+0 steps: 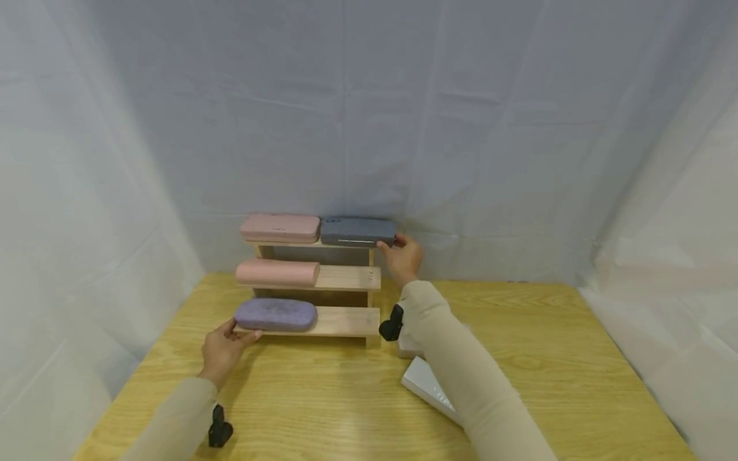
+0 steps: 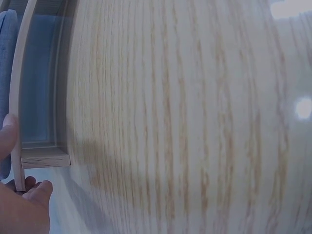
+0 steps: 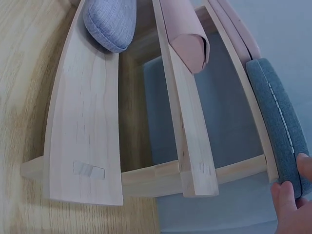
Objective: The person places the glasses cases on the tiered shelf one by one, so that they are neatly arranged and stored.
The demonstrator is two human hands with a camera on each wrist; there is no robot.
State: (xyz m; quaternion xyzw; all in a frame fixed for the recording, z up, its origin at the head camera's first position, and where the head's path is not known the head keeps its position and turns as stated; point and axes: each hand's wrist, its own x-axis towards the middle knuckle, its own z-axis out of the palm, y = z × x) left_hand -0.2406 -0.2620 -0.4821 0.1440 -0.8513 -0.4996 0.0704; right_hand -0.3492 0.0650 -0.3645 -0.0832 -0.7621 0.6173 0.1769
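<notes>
Four cases are up, with my left hand gripping the bottom shelf by the purple case, my right hand pinching the blue-grey case up top, and two pale boxes unshelved on the table!

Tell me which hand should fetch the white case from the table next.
Right, probably: the white case lies on that side, partly behind the right sleeve. The right hand must first release the gray-blue case; the left hand grips the bottom shelf.
</notes>
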